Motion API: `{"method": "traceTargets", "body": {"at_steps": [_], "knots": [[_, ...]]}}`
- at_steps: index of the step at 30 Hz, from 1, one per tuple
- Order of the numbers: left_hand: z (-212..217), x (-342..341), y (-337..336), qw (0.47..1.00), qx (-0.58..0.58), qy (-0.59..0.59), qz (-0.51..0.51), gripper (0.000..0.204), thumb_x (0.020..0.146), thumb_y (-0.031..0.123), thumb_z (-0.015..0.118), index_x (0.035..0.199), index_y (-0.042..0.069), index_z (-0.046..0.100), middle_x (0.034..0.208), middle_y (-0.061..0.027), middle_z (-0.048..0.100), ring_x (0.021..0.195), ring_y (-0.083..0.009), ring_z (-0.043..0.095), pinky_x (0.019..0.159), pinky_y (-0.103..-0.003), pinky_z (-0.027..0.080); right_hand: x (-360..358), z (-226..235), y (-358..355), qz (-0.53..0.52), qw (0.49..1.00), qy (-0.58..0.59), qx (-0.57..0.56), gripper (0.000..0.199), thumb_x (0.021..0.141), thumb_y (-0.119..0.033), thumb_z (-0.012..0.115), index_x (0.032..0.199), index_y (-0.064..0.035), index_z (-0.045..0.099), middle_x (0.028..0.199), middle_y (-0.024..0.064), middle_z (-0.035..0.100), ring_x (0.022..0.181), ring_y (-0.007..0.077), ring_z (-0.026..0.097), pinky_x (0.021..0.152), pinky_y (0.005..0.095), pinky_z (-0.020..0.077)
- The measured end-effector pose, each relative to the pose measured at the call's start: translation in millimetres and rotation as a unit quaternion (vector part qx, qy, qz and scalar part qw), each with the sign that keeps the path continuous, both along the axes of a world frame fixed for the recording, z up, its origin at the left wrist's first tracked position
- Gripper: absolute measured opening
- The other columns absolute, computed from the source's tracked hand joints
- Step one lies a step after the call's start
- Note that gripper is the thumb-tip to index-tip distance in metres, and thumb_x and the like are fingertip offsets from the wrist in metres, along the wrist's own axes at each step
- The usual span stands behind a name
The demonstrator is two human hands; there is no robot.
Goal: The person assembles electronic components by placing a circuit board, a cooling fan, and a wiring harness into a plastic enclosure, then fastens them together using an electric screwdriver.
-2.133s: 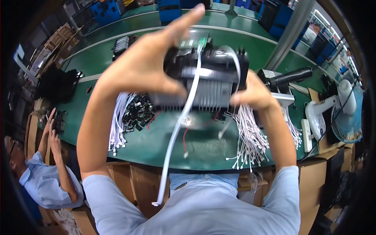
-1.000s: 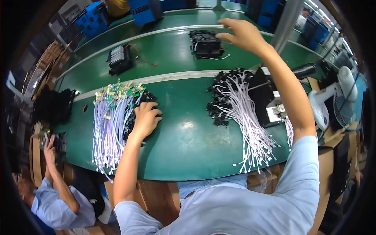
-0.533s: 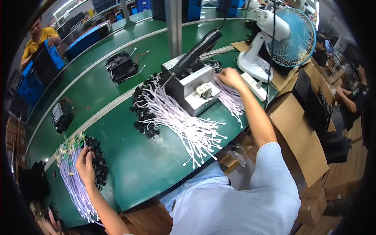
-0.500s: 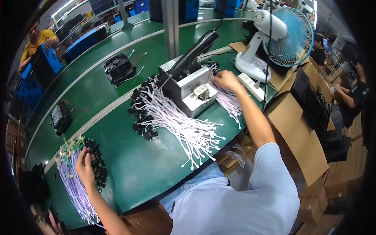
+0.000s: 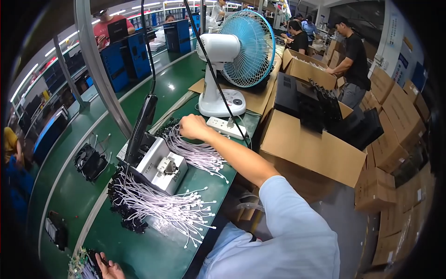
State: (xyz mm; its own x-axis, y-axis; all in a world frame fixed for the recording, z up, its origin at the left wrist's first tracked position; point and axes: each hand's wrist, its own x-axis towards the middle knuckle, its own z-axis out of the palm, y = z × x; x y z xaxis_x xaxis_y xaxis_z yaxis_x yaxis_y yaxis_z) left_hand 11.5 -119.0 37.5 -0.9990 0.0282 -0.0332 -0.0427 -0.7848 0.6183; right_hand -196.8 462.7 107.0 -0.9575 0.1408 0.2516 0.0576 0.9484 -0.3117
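My right hand (image 5: 194, 127) reaches forward over the green bench (image 5: 153, 251). Its fingers curl down onto the far end of a bundle of white cables (image 5: 199, 156) that lies right of a grey bench tool (image 5: 160, 163). Only the fingers of my left hand (image 5: 109, 270) show, at the bottom edge. They are spread and rest beside black parts and cables with green ends (image 5: 78, 267). A second, larger pile of white cables (image 5: 162, 207) fans out in front of the tool.
A black lever (image 5: 141, 125) rises from the tool. A white desk fan (image 5: 237, 60) and a power strip (image 5: 225, 128) stand behind my right hand. Open cardboard boxes (image 5: 311, 149) holding black units (image 5: 334, 111) lie to the right, where other people (image 5: 350, 56) work. A black cooling fan (image 5: 90, 160) lies on the belt.
The view has swung to the right. My right hand has moved from the tool to the far end of the right cable bundle. My left hand stays by the green-ended cables.
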Motion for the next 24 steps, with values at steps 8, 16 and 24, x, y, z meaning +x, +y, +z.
{"method": "traceTargets", "body": {"at_steps": [8,16,24], "knots": [[-14,4,-13,0.998,0.018,-0.065,0.002,0.043,0.097,0.010,0.050,0.138,0.004,0.041,0.117,-0.0128,0.056,0.085,-0.0204,0.054,0.073,-0.031,0.048,-31,27,30,0.021,0.934,0.023,-0.357,0.027,0.072,-0.023,0.065,0.075,0.0034,0.067,0.063,0.0115,0.064,0.048,0.0178,0.057,0.045,0.0309,0.0449],[-18,6,4,0.975,-0.157,-0.065,0.146,0.043,0.097,0.011,0.053,0.137,-0.001,0.041,0.120,-0.0132,0.059,0.079,-0.0131,0.060,0.062,-0.019,0.050,-18,54,31,0.178,0.751,0.114,-0.625,0.023,0.087,-0.024,0.069,0.084,-0.0020,0.065,0.075,0.0017,0.061,0.067,0.0090,0.056,0.063,0.0219,0.0435],[-15,9,21,0.985,-0.104,-0.082,0.110,0.048,0.097,0.009,0.052,0.139,-0.007,0.034,0.129,-0.0177,0.053,0.115,-0.0253,0.056,0.097,-0.030,0.050,-9,18,35,0.147,0.878,0.159,-0.426,0.023,0.090,-0.022,0.066,0.096,-0.0007,0.066,0.074,-0.0011,0.060,0.061,0.0061,0.050,0.055,0.0225,0.0418]]}}
